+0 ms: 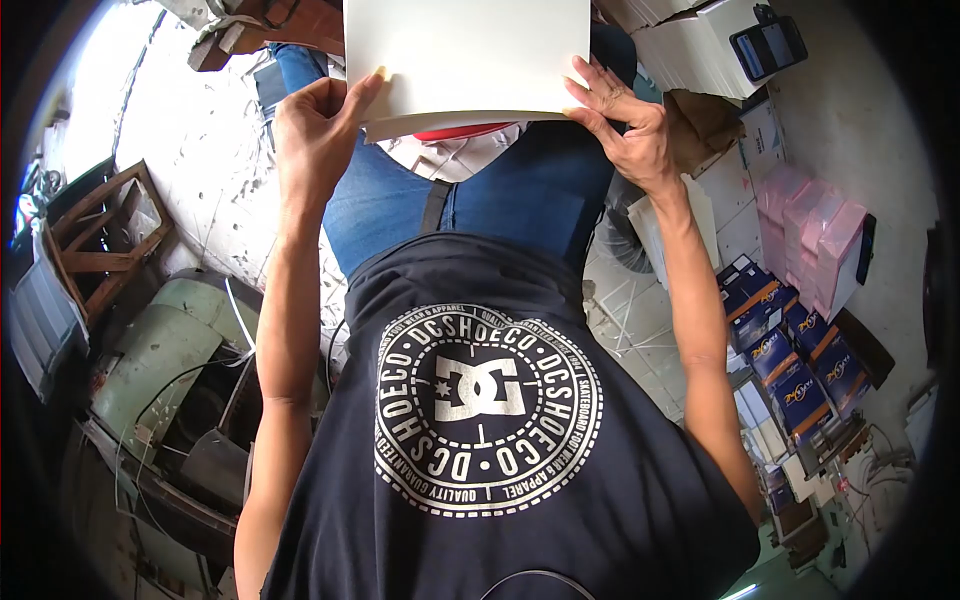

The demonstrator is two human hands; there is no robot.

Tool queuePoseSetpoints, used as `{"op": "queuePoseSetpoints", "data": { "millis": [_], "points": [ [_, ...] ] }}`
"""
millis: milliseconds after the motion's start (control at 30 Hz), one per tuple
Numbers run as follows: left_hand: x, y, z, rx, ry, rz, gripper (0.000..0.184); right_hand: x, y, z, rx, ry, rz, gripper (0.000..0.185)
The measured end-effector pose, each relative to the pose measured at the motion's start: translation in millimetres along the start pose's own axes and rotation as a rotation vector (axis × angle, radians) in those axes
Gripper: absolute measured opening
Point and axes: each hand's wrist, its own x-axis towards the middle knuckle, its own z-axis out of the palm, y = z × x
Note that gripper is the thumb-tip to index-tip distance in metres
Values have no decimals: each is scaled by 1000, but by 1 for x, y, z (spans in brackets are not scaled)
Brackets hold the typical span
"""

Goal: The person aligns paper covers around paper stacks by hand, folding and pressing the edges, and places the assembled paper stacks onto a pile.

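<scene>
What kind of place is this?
Probably a small paper or print workshop, though I can't be sure. Clues: the white paper being held, the stacked blue packs on the right, and what looks like a worn green machine on the left.

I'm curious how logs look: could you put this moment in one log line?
left hand: holds paper, near-left corner; right hand: holds near-right corner; blue boxes: stacked at right

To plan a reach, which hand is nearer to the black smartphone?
Right. The right hand holds the white paper, left of the black smartphone; the left hand is farther, at the paper's opposite edge.
</scene>
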Motion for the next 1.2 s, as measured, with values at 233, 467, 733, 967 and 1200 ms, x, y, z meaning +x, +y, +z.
{"op": "queuePoseSetpoints", "data": {
  "millis": [233, 467, 733, 967, 1200],
  "points": [
    [-7, 8, -7, 131, 16, 15, 38, 1, -6, 2, -25, 25, 2, 27],
    [-15, -2, -19, 31, -35, -162, 32, 2, -8, 0, -32, -8, 5, 29],
    [-19, 2, -19, -19, -46, -166, 33, 3, -12, 0, -30, -12, 10, 30],
    [-20, -4, -16, -11, -29, -129, 27, 2, -9, 0, -46, -27, 8, 31],
    [-23, -5, -15, -22, -16, -62, 28, 2, -18, -6, -142, -82, 27, 38]
  ]
}}
